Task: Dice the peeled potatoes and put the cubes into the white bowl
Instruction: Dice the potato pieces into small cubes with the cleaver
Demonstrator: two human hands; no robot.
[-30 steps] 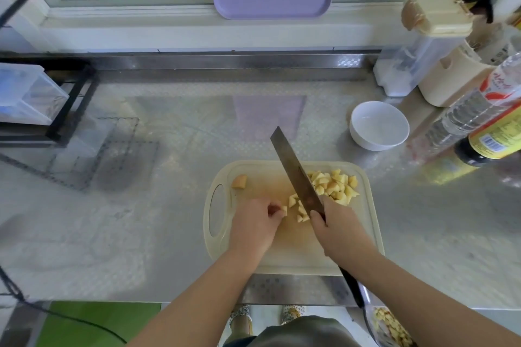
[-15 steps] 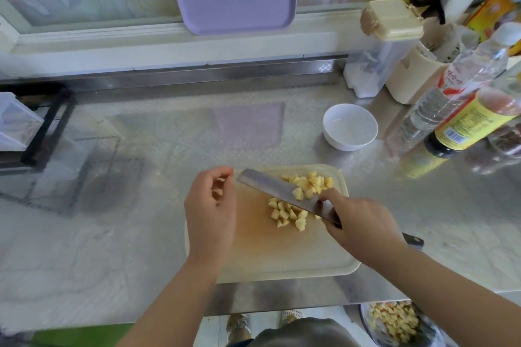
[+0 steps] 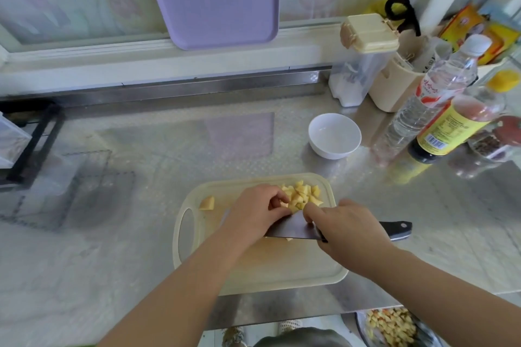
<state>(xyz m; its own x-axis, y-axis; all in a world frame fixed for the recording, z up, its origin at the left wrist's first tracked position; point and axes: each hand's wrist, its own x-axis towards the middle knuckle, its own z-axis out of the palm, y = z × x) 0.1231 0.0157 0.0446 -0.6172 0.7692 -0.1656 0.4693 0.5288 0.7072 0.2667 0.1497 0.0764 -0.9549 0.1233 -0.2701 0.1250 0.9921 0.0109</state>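
Observation:
A pile of yellow potato cubes (image 3: 303, 196) lies at the far right of the cream cutting board (image 3: 197, 248). My right hand (image 3: 352, 234) grips the cleaver (image 3: 293, 229), whose blade lies nearly flat across the board, its black handle pointing right. My left hand (image 3: 258, 210) is cupped over the blade with its fingers against the cubes; whether it grips any is hidden. One larger potato piece (image 3: 207, 203) sits alone at the board's far left. The white bowl (image 3: 334, 135), with nothing visible inside, stands on the counter beyond the board's right corner.
Bottles (image 3: 439, 98) and a dark sauce bottle (image 3: 451, 129) crowd the right. A lidded container (image 3: 363, 59) and cream holder (image 3: 394, 87) stand behind the bowl. A black rack (image 3: 31, 141) is at far left. A metal bowl of cubes (image 3: 394, 327) sits below the counter edge.
The cleaver has turned and lowered flat onto the board near the cubes. My left hand moved right from the lone piece to the pile. The loose cubes now sit gathered with the far pile.

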